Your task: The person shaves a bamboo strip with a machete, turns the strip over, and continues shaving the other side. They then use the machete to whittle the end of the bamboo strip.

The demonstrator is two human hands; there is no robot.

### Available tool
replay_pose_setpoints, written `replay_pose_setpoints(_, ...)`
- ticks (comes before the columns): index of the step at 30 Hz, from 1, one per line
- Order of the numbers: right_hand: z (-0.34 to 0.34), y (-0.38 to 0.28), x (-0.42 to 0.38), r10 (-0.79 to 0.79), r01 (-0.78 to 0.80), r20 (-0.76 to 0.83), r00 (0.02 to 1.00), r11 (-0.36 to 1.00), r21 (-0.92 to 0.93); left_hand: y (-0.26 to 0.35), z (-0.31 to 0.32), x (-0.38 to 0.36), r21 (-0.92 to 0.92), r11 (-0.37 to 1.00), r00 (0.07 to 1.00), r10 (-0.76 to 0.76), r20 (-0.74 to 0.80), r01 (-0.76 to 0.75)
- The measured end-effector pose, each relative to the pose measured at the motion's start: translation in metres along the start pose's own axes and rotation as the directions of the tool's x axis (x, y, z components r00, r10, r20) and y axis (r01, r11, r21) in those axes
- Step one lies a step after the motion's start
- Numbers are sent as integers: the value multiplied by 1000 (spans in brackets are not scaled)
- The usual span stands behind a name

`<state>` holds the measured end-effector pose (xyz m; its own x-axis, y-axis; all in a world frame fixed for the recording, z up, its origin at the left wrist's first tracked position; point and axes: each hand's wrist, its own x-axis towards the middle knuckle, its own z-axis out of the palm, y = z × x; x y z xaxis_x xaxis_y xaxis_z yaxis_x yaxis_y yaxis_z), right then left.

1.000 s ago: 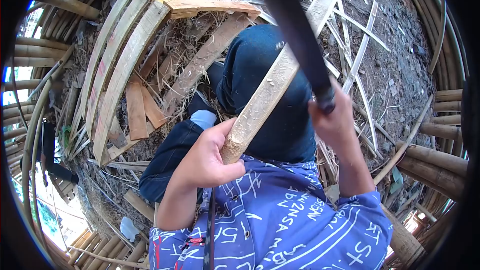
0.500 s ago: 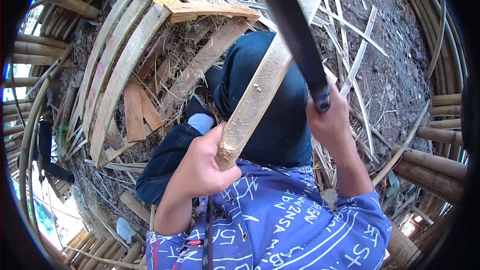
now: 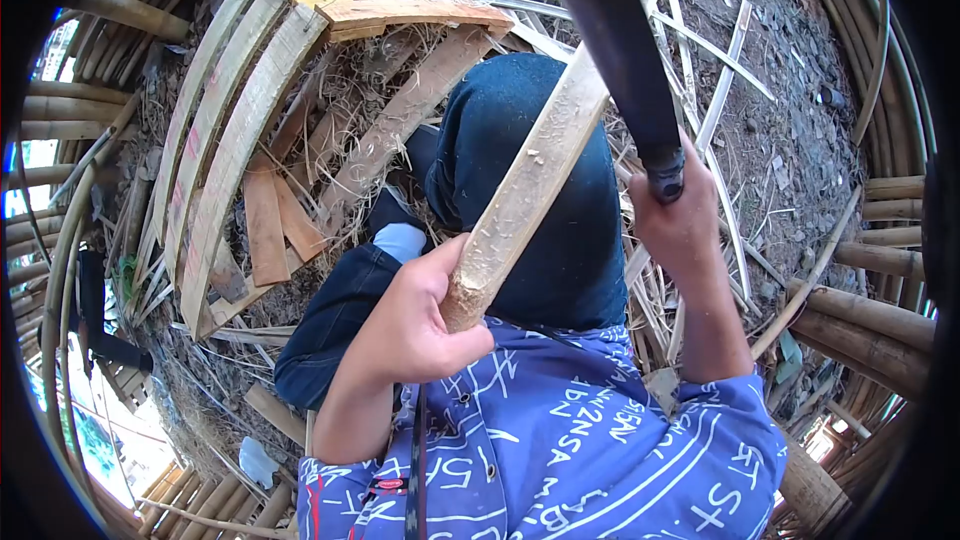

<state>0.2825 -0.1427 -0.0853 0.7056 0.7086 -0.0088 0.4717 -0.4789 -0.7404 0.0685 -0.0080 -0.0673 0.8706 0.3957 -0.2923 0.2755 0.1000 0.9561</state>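
A long split bamboo strip (image 3: pixel 535 155) runs from my lap up past the top of the view, its pale inner face toward me and flecked with small chips. My left hand (image 3: pixel 418 315) is closed round its rough near end. In my right hand (image 3: pixel 680 215) I grip the dark handle of a machete (image 3: pixel 615 35). The wide black blade points up and away, overlapping the strip near the top of the view. Under the strip is my knee (image 3: pixel 530 100) in dark trousers.
A slatted wooden crate (image 3: pixel 250 110) lies at the left, with loose boards (image 3: pixel 265 225) inside it. Thin bamboo strips (image 3: pixel 725 75) and shavings litter the ground on the right. Bamboo pole walls (image 3: pixel 860 325) surround the spot.
My right hand and the machete have shifted a little to the right. The strip and my left hand have moved slightly right too, and both hands keep their hold.
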Motion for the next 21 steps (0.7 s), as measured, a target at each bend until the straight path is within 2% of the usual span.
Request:
replay_pose_setpoints(2, 2, -11, -4, 37, -42, 39, 999, 991, 130, 12, -4, 3, -316, 913, 965, -232, 119, 258)
replay_pose_setpoints(3, 9, -4, -6, -112, 113, -16, 994, 987, 113, 8, -7, 3, -316, 906, 959, -252, 131, 281)
replay_pose_setpoints(4, 4, -2, -5, -111, 114, -26, 993, 987, 113, 7, -10, 3, -310, 909, 959, -247, 136, 278)
replay_pose_setpoints(6, -11, -8, -4, -90, 88, 87, 992, 996, 26, 4, -13, 0, -338, 893, 953, -254, 167, 297)
replay_pose_setpoints(7, -14, -11, 1, -50, 52, 50, 997, 998, -33, 10, -9, 2, -374, 879, 955, -254, 155, 295)
replay_pose_setpoints(8, -12, -7, 8, -105, 105, 5, 994, 992, -68, 10, -8, 3, -377, 877, 954, -256, 155, 297)
replay_pose_setpoints(10, -9, -16, 4, 61, -65, 77, 995, 997, 52, 9, -8, 5, -453, 832, 945, -249, 212, 320)
replay_pose_setpoints(11, -9, -14, 1, 53, -58, 74, 996, 997, 56, 9, -9, 5, -450, 836, 947, -244, 207, 314)
replay_pose_setpoints(13, -9, -5, -6, -93, 94, 123, 988, 996, 1, 8, -10, 4, -394, 861, 945, -264, 195, 322)
replay_pose_setpoints(16, -25, -7, 15, -35, 48, 152, 988, 995, -82, 12, -10, 5, -362, 877, 948, -268, 174, 315)
replay_pose_setpoints(17, -24, -6, 23, -27, 36, 72, 997, 992, -119, 11, -9, 4, -372, 874, 949, -266, 171, 312)
replay_pose_setpoints(18, -24, -8, 29, 70, -66, 48, 996, 995, -80, 11, -7, 4, -375, 874, 950, -261, 172, 308)
replay_pose_setpoints(20, -24, -17, 27, 105, -100, 63, 992, 992, -72, 15, -7, 4, -362, 878, 948, -272, 162, 314)
replay_pose_setpoints(21, -20, -15, 19, 15, -10, 68, 998, 998, -67, 14, -9, 4, -364, 880, 950, -257, 177, 306)
